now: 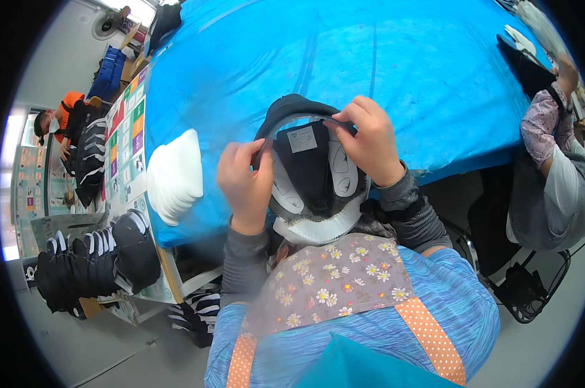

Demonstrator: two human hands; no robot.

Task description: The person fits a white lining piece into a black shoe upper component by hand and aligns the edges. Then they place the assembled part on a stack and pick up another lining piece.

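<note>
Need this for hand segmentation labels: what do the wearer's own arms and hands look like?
The left hand and right hand are bare, no gloves. The left sleeve and right sleeve are dark grey with fine darker stripes, ending around the wrists. Higher up, a streaky blue top covers the shoulders. No cables show on either arm.

This looks like a production workshop: matching black pieces (79,271) stand in a row, white pads (176,176) lie stacked on a blue-covered table (434,77). A co-worker (74,100) (in orange) handles similar goods.
</note>
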